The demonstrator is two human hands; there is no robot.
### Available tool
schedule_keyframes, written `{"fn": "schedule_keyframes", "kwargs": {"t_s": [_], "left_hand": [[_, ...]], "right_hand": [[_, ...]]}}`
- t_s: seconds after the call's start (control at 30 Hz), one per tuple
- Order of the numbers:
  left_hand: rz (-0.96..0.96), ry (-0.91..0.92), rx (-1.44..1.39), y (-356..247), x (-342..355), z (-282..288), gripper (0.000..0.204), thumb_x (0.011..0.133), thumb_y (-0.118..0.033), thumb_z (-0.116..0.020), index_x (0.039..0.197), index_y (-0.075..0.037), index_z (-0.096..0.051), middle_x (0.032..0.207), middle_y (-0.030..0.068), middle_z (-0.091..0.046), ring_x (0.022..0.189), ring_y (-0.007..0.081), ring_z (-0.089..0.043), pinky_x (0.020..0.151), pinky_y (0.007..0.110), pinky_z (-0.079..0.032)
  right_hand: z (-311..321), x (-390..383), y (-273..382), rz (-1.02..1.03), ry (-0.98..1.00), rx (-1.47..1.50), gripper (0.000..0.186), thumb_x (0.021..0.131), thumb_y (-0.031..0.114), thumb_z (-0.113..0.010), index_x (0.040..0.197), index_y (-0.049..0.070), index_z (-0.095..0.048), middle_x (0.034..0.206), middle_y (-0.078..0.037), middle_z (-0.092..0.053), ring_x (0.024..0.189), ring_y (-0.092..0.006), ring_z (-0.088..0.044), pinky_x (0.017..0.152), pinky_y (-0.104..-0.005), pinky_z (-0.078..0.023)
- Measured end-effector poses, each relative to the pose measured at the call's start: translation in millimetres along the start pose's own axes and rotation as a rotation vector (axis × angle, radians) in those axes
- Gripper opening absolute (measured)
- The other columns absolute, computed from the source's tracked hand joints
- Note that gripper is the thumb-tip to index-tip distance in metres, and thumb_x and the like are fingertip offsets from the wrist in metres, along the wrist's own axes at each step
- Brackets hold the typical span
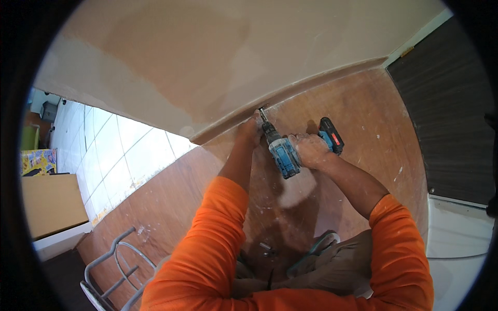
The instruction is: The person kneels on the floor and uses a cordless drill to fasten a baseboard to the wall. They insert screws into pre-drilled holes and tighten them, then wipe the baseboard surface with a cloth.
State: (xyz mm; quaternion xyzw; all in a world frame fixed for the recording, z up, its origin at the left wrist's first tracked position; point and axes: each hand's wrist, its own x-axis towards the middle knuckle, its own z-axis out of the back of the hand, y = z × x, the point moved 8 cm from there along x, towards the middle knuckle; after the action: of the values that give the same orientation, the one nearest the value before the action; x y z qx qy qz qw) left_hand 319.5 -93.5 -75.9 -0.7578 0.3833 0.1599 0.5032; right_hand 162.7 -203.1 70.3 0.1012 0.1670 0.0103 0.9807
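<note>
My right hand is wrapped round the handle of a blue and black cordless drill, its battery pack showing past the hand. The drill's bit points away from me at the skirting board along the wall's foot. Close beside the bit's tip, my left hand has its fingers drawn together; what they pinch is too small to make out. Small metal pieces lie on the brown floor between my feet.
A beige wall with a darker damp-looking patch rises ahead, its end at the left by white tiles. A dark door stands right. Lower left is a grey tubular metal frame; a tan box-like panel stands beyond it.
</note>
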Motion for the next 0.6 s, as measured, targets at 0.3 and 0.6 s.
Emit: {"fn": "schedule_keyframes", "kwargs": {"t_s": [0.3, 0.6], "left_hand": [[0.149, 0.040, 0.170, 33.7, -84.8, -46.2, 0.083, 0.080, -0.049, -0.083, 0.135, 0.006, -0.054, 0.114, 0.0147, -0.065, 0.095, 0.0256, -0.067, 0.082, 0.040, -0.056], [-0.029, -0.167, 0.539, 49.5, -31.8, -11.1, 0.077, 0.082, -0.039, -0.083, 0.134, 0.009, -0.050, 0.105, 0.0155, -0.066, 0.082, 0.0246, -0.068, 0.067, 0.038, -0.056]], "right_hand": [[-3.8, 2.1, 3.1, 0.023, -0.081, -0.007, 0.037, 0.085, 0.014, -0.062, 0.118, 0.000, -0.058, 0.109, -0.022, -0.069, 0.099, -0.0382, -0.070, 0.087, -0.0477, -0.055], [-4.3, 0.8, 4.2, -0.025, -0.028, -0.004, 0.035, 0.084, 0.014, -0.064, 0.116, 0.001, -0.060, 0.107, -0.021, -0.071, 0.099, -0.0379, -0.071, 0.088, -0.0475, -0.055]]}}
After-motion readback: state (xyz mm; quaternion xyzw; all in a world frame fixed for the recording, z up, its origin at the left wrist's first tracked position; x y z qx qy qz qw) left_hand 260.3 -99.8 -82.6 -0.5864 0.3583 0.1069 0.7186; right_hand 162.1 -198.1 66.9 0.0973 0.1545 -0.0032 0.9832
